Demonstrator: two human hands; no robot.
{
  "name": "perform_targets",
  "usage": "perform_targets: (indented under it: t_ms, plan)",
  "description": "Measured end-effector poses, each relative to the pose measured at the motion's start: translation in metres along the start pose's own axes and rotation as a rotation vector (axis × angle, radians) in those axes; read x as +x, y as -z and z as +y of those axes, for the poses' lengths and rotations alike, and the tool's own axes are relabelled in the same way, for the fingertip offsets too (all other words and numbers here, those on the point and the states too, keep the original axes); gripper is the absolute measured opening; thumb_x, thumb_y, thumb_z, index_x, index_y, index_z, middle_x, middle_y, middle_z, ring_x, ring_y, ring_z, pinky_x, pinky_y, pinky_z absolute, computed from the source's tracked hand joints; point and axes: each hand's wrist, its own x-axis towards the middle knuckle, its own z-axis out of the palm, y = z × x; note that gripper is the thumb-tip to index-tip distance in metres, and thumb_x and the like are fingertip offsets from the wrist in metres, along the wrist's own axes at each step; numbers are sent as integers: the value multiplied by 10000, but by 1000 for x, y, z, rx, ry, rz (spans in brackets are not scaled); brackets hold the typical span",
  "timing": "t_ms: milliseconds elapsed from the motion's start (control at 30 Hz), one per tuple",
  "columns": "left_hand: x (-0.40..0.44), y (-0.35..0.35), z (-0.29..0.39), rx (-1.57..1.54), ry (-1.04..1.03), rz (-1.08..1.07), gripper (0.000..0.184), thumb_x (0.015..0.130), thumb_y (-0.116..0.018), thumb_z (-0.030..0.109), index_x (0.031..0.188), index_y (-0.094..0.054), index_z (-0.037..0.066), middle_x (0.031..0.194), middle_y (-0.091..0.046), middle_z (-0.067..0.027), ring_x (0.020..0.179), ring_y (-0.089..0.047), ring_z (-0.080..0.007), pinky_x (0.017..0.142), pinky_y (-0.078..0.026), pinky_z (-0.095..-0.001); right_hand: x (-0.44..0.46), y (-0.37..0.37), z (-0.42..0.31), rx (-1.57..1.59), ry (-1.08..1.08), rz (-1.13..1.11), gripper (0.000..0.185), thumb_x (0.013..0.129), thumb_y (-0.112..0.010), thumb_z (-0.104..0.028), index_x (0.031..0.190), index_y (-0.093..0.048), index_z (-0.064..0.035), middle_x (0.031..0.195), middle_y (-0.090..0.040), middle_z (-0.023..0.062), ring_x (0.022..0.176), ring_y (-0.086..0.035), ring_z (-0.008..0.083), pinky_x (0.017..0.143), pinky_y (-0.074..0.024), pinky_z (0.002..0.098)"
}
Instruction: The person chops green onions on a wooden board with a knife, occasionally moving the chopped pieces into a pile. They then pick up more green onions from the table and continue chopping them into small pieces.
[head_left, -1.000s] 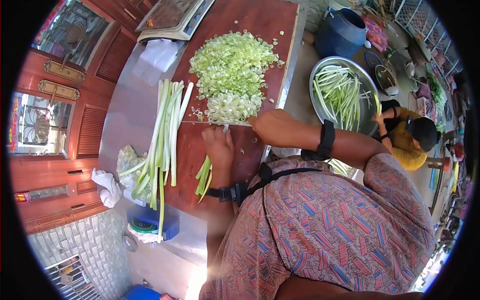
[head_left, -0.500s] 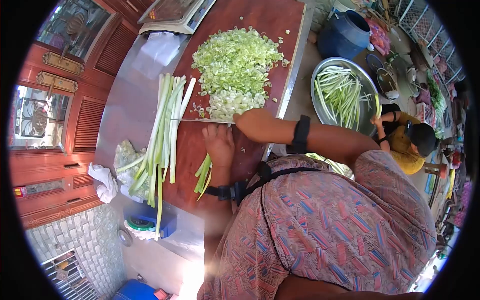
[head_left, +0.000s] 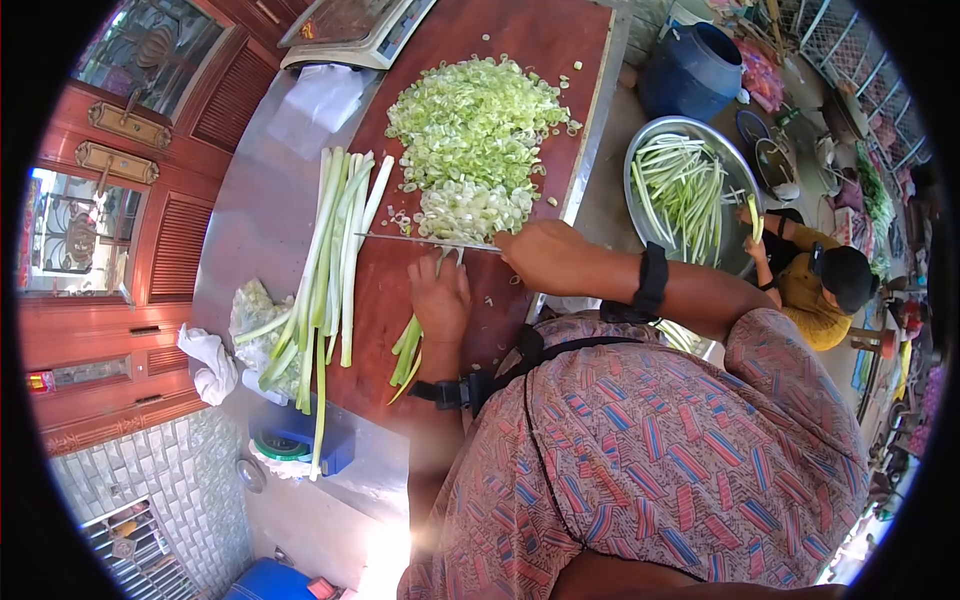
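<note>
My right hand (head_left: 548,258) is closed round the handle end of a knife (head_left: 425,240), whose long thin blade lies across the red board (head_left: 500,350). Just beside the blade, my left hand (head_left: 440,298) presses with curled fingers on a few spring onions (head_left: 407,350); their green ends stick out below the palm and pale tips show at the fingertips. Beyond the blade spreads a large heap of chopped spring onion (head_left: 470,125), its nearest slices close to the knife. Left of my left hand lies a bundle of whole spring onions (head_left: 335,240).
A scale (head_left: 355,30) and clear plastic bags (head_left: 318,100) sit at the far left. A blue basket (head_left: 325,440) is below the table's end. On the right, a metal basin (head_left: 640,200) holds more stalks beside a seated person (head_left: 812,285) and a blue barrel (head_left: 690,70).
My right hand and the knife have slid a little to the right. My left hand stays almost in place on the stalks. The seated person's hand and stalk have shifted slightly.
</note>
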Motion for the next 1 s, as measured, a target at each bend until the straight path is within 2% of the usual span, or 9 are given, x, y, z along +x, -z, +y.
perform_targets:
  t_ms: [233, 500, 567, 667, 800, 900, 967, 1000]
  plan:
    - [0, -1, 1, 22, -5, 21, 197, 768, -654, 97, 956, -634, 39, 1030, -539, -146, 912, -509, -342, 782, -458, -430, -6, 11, -8, -61, 7, -39, 177, 791, -581, -76, 921, -549, 40, 702, -619, 242, 697, -637, 418, 597, -493, 501]
    - [-1, -5, -3, 6, -18, 21, 126, 774, -640, 91, 886, -617, 36, 1011, -525, -167, 936, -514, -357, 778, -460, -443, 43, -22, -3, -56, 81, 14, 219, 758, -564, -59, 935, -534, 66, 717, -624, 245, 720, -644, 419, 603, -502, 490]
    - [-3, -6, -4, 17, -21, 68, 135, 773, -642, 85, 901, -628, 43, 1026, -520, -168, 956, -515, -359, 791, -461, -441, 50, -28, -2, -12, 69, 50, 185, 782, -536, -104, 901, -587, 28, 771, -644, 233, 758, -648, 413, 627, -507, 490]
    - [-3, -4, 0, -14, 23, 51, 168, 769, -652, 83, 933, -635, 49, 1047, -515, -167, 969, -516, -359, 805, -461, -437, 54, -36, 10, 27, -16, 75, 190, 842, -542, -120, 954, -549, 33, 728, -626, 240, 701, -625, 431, 605, -481, 509]
    - [-4, -5, -2, -26, 14, 73, 210, 765, -661, 84, 971, -637, 53, 1054, -511, -166, 971, -517, -358, 812, -461, -437, 39, -25, 4, 89, -84, 122, 184, 791, -522, -89, 913, -579, 38, 758, -634, 249, 752, -644, 414, 629, -501, 495]
    - [-6, -7, 1, -22, 28, 79, 209, 768, -662, 91, 971, -630, 52, 1045, -515, -170, 975, -517, -358, 816, -459, -438, 15, -6, -3, 27, -71, 37, 178, 780, -530, -73, 908, -580, 40, 751, -632, 248, 749, -642, 414, 636, -500, 491]
    - [-5, -5, 2, -14, 28, 70, 188, 771, -662, 98, 949, -622, 51, 1036, -520, -171, 968, -517, -358, 814, -456, -440, 3, -1, -2, -14, -7, 2, 181, 870, -554, -162, 918, -567, 12, 701, -619, 239, 697, -626, 424, 622, -477, 514]
    - [-5, -5, 2, -16, 28, 68, 188, 771, -662, 98, 949, -622, 51, 1036, -520, -171, 968, -517, -358, 814, -456, -440, -1, 0, -2, -14, -9, 1, 181, 870, -554, -162, 918, -567, 12, 701, -619, 239, 697, -626, 424, 622, -477, 514]
